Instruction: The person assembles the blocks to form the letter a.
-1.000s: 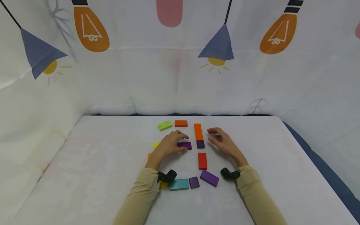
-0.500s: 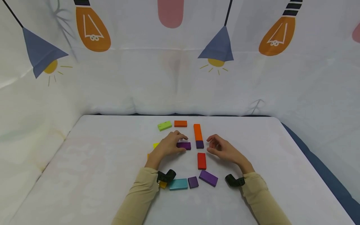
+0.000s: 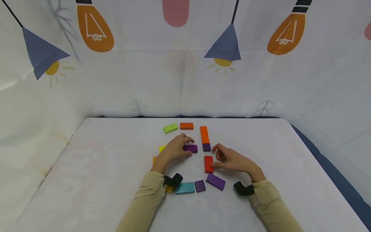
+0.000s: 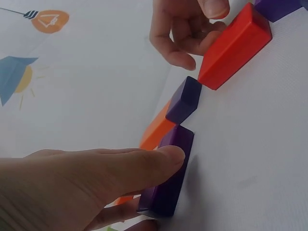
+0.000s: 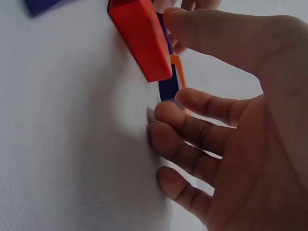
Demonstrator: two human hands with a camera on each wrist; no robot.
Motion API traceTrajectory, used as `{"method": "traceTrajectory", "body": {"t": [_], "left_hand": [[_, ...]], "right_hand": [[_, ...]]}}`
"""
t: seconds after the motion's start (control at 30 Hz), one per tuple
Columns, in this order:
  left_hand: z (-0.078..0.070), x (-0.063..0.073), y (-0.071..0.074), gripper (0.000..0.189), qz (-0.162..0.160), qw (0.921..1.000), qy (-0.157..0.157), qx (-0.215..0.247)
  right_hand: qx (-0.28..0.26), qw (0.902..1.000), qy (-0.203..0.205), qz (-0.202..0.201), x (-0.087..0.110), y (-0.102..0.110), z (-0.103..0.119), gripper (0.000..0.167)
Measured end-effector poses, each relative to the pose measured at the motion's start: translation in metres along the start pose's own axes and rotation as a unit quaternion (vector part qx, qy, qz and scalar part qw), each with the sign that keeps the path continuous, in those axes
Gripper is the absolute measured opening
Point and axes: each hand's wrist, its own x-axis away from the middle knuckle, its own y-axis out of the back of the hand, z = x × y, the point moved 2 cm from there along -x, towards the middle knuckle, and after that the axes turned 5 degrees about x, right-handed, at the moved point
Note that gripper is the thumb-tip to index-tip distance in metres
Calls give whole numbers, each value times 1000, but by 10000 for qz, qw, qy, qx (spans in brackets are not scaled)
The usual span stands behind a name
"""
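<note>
My left hand (image 3: 175,147) holds a dark purple block (image 3: 190,149) between thumb and fingers, low over the table. In the left wrist view, the thumb lies along the purple block (image 4: 169,187) with the fingertips partly hidden behind it. My right hand (image 3: 232,159) is beside a red block (image 3: 208,164), thumb tip right at its near side. The right fingers (image 5: 166,139) are spread and loosely bent in the right wrist view, with nothing between them and the thumb. Just beyond stands a long orange block (image 3: 204,134) end to end with a small dark purple block (image 3: 206,147).
Around the hands lie a lime green block (image 3: 170,128), an orange block (image 3: 186,126), a turquoise block (image 3: 185,188), a small purple block (image 3: 200,186) and a longer purple block (image 3: 215,181). Yellow pieces (image 3: 161,148) are partly covered by the left arm. A printed cloth (image 3: 145,80) hangs behind the white table (image 3: 87,167).
My right hand has come down from beside the orange block toward me, and its thumb has reached the red block. The left hand and the blocks stay in place.
</note>
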Motion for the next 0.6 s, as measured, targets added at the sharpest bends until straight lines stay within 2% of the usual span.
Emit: {"method": "traceTrajectory", "body": {"t": [0.23,0.6], "left_hand": [[-2,-3,-2,44,51,9999,-31,-110],[-2,-3,-2,42,1,9997,78,-226]], "right_hand": [[250,9993,-120,255,2,-2,7,58],[428,9982,-221,350,1,-3,9,58]]}}
